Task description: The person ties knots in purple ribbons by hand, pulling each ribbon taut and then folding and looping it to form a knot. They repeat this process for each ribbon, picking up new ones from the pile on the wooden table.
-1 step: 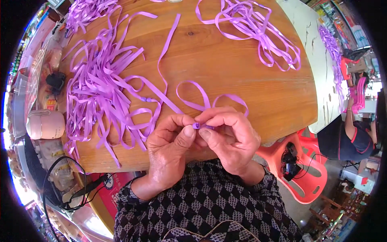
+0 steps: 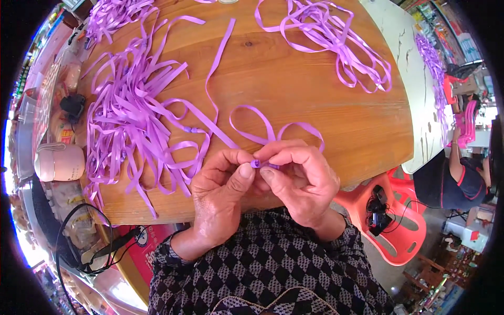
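Note:
Close to the table's front edge, my left hand [image 2: 219, 191] pinches a small dark purple tube-shaped clasp [image 2: 255, 164] between thumb and forefinger. My right hand [image 2: 304, 184] meets it there, with thumb and fingers closed on the purple ribbon [image 2: 266, 126] at the clasp. Two loops of this ribbon stand out beyond my fingertips on the wood. Another strand [image 2: 223, 139] runs from my left fingers toward a large heap of purple ribbons [image 2: 131, 113] on the left. My fingers hide how the ribbon sits in the clasp.
Another bunch of purple ribbons [image 2: 341, 42] lies at the far right of the wooden table [image 2: 315, 105]. A pink lidded container [image 2: 59, 161] and a black cable [image 2: 58, 236] are at the left. An orange stool [image 2: 394, 241] holds black electronics; a person [image 2: 451, 181] is beyond it.

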Motion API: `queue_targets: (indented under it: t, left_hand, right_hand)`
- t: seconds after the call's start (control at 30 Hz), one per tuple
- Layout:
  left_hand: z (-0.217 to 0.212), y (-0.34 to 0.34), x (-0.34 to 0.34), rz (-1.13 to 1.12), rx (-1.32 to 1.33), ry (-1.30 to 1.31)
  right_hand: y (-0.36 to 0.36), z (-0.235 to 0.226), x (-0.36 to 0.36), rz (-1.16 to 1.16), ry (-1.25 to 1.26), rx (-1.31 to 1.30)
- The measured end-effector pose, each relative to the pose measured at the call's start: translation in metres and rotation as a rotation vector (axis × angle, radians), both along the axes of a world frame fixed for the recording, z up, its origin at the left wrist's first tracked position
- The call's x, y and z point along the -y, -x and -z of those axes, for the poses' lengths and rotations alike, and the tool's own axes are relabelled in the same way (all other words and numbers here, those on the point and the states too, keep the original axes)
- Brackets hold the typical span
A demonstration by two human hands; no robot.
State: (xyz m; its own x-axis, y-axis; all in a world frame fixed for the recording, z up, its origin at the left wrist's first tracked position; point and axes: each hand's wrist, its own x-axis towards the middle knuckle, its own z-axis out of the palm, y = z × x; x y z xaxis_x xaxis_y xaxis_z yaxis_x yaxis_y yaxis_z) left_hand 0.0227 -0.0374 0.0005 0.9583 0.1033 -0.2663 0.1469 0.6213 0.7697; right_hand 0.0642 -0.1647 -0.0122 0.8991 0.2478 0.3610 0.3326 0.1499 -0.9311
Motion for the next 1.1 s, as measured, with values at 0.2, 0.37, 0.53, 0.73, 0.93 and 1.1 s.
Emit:
queue_targets:
  t: [0.2,0.37,0.53,0.73,0.93,1.1]
  left_hand:
    - [0.010,0.008,-0.005,0.063,-0.057,0.003]
    - [0.006,0.005,-0.009,0.029,-0.076,-0.033]
    - [0.005,0.005,-0.007,0.006,-0.053,-0.114]
    - [0.008,0.006,-0.009,0.060,-0.068,0.055]
    - [0.009,0.009,-0.013,0.046,-0.075,-0.043]
    - [0.007,0.010,-0.020,0.106,-0.053,-0.046]
  right_hand:
    - [-0.005,-0.012,0.017,-0.178,0.070,-0.368]
    - [-0.006,-0.003,0.012,-0.242,0.236,-0.096]
    - [-0.011,-0.005,0.010,-0.162,0.327,0.116]
    - [-0.007,0.003,0.003,-0.105,0.035,-0.032]
    - [-0.016,-0.006,0.011,-0.069,0.343,0.344]
    - [-0.012,-0.010,0.013,-0.068,0.334,0.172]
